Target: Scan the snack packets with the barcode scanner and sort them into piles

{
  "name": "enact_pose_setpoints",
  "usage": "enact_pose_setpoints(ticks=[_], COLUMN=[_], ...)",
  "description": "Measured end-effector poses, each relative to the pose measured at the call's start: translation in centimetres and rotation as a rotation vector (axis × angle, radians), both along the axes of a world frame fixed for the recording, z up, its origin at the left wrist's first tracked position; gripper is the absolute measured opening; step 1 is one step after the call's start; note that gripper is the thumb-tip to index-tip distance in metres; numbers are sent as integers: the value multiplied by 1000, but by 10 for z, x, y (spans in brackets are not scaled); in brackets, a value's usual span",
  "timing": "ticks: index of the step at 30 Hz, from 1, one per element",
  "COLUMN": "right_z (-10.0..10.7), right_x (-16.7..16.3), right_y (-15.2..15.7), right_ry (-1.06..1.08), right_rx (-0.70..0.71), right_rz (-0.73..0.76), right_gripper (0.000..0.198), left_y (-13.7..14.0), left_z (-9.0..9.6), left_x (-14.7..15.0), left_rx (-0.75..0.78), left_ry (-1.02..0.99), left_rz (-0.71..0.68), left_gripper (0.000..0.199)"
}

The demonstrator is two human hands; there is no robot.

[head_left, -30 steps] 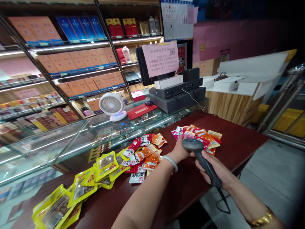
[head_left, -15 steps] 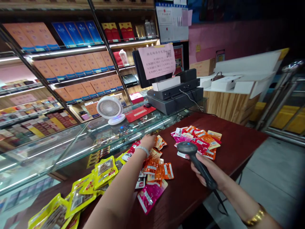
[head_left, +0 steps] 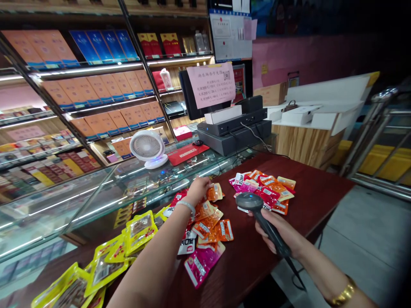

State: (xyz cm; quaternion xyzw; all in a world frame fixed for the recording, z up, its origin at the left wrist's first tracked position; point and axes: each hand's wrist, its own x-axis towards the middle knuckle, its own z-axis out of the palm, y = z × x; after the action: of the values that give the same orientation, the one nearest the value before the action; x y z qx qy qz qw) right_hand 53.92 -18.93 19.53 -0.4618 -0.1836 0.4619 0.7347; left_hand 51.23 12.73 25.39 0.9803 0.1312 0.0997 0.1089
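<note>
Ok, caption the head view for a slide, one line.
Left hand grips an orange snack packet while the right hand holds a barcode scanner over the red counter.

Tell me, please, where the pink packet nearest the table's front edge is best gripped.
Probably by the pink packet's white-labelled near end, coming from the table's front edge: it lies flat, that end is bare, and its far end sits under the orange packets.

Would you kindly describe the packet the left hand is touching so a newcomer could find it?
On the dark red counter, look at the middle heap of snack packets beside the glass case. The left hand rests on an orange packet at that heap's far edge; it alone lies under fingertips.
</note>
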Motion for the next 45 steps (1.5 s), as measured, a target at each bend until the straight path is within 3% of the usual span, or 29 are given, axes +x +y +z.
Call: enact_pose_setpoints(ticks=[3,8,21,27,32,39,45], right_z=[3,8,5,0,1,1,-1], right_x=[-1,-1,1,3,7,12,9], right_y=[1,2,-4,-8,-17,-20,-18], right_ry=[-22,-91,-97,-91,-136,-136,-144], right_rx=[19,82,88,31,-1,-5,-39], right_rz=[-26,-109,-119,-180,-239,-215,-236], right_gripper=[38,35,35,36,37,37,40], left_y=[-15,-45,-82,-102,-104,-95,-105], left_z=[9,12,-8,-28,-38,-40,-49], left_x=[7,15,20,42,44,41,59], left_rx=[-74,-108,-67,-251,-313,-237,-426], left_ry=[-115,-134,-49,-59,-41,-74,-77], left_rz=[81,33,4,26,55,16,51], left_gripper=[17,19,19,23,25,16,26])
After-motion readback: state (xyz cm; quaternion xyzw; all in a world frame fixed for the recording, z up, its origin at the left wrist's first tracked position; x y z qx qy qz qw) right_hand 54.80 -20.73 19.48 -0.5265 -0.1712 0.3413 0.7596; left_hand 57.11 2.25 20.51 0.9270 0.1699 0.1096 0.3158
